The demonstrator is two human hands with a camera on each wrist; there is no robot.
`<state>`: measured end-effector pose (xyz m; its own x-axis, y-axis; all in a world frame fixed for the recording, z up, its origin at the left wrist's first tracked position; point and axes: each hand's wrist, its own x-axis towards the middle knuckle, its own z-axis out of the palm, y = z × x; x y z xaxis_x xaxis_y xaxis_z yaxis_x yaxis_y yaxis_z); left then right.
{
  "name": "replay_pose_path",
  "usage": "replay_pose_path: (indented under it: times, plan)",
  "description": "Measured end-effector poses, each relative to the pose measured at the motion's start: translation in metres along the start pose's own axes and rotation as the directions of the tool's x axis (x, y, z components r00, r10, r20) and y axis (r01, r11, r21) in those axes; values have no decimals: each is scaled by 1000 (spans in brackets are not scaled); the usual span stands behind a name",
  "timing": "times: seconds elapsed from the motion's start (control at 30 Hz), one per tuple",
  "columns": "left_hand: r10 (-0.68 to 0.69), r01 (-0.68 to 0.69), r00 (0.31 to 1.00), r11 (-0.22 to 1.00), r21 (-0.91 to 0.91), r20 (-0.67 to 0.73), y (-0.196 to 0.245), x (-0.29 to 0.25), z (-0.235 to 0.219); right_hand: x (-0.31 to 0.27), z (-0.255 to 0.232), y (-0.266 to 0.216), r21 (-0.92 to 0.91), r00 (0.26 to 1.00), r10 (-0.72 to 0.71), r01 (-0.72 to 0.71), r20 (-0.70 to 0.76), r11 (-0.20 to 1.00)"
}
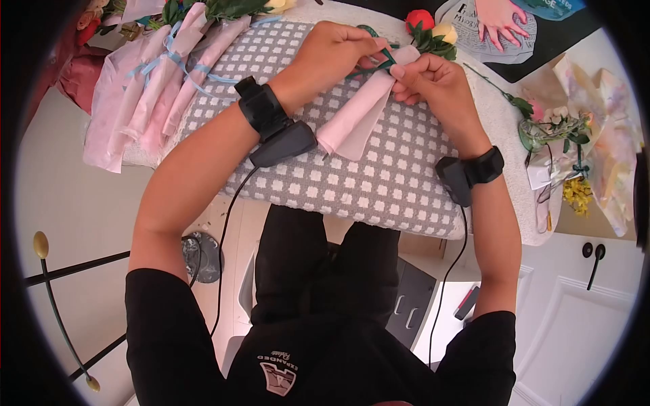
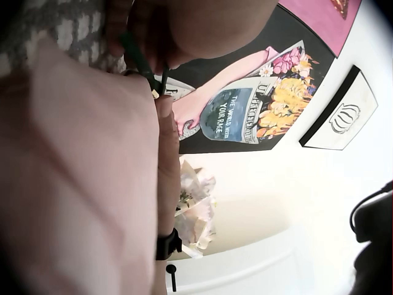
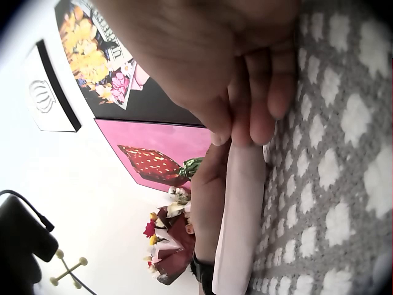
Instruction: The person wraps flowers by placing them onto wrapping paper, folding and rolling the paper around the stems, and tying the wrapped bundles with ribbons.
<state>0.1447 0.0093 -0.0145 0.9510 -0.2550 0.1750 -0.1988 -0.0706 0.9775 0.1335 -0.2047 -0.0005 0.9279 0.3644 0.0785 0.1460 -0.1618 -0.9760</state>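
Note:
A small bouquet in pale pink wrapping paper (image 1: 355, 118) lies slanted on the grey-and-white checked cloth (image 1: 271, 183). Its red flower (image 1: 420, 20) and cream flower (image 1: 444, 32) point away from me. Around the narrow neck of the wrap runs a dark green ribbon (image 1: 386, 62). My left hand (image 1: 336, 51) pinches the ribbon between thumb and forefinger on the left of the neck. On the other side, my right hand (image 1: 437, 80) pinches the ribbon close to the paper, its other fingers curled beside the wrap. In the left wrist view, pink paper hides much of the work.
Several pink-wrapped bouquets with light blue ribbons (image 1: 177, 57) lie at the left of the table. At the right are a glass vase (image 1: 535, 135), a loose green stem (image 1: 487, 82) and yellow flowers (image 1: 577, 195). A picture with a painted hand (image 1: 501, 24) stands behind the table.

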Motion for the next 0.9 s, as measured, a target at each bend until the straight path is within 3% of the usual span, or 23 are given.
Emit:
replay_pose_path:
  times: [0.3, 0.5, 0.8, 0.9]
  plan:
    - [-38, 31, 995, 997, -72, -94, -3, -1, -11, -5, -1, -1, -47, 993, -60, 66, 104, 997]
    - [-16, 12, 984, 1000, -23, -176, 3, 3, -15, -3, -4, -8, -126, 983, -82, 104, 163, 987]
    - [9, -4, 983, 1000, 29, -185, -4, 9, -31, -4, -1, -7, -143, 979, -55, 84, 196, 986]
    - [-1, 4, 993, 1000, 27, -114, -1, 11, -30, -11, 0, -5, -130, 985, -49, 71, 163, 989]
